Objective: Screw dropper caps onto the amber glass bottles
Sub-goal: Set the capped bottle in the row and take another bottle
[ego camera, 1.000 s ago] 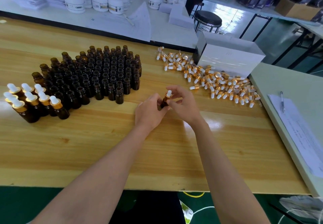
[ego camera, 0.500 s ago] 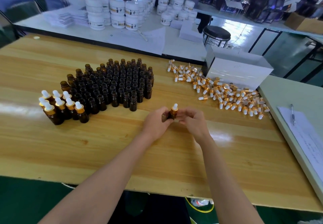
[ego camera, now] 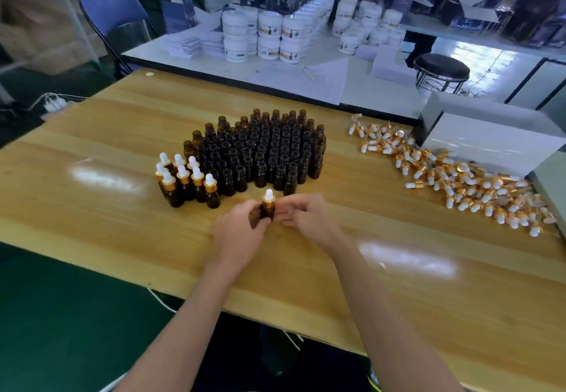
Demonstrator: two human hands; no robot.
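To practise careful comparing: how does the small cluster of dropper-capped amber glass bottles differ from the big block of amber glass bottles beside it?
The small cluster of capped amber glass bottles wears gold collars and white bulbs; the big block of amber glass bottles has bare, open necks. The cluster holds a few bottles; the block holds dozens. The cluster stands at the block's left front. Both are upright on the wooden table.

White jars [ego camera: 269, 25], black stool [ego camera: 441, 67]
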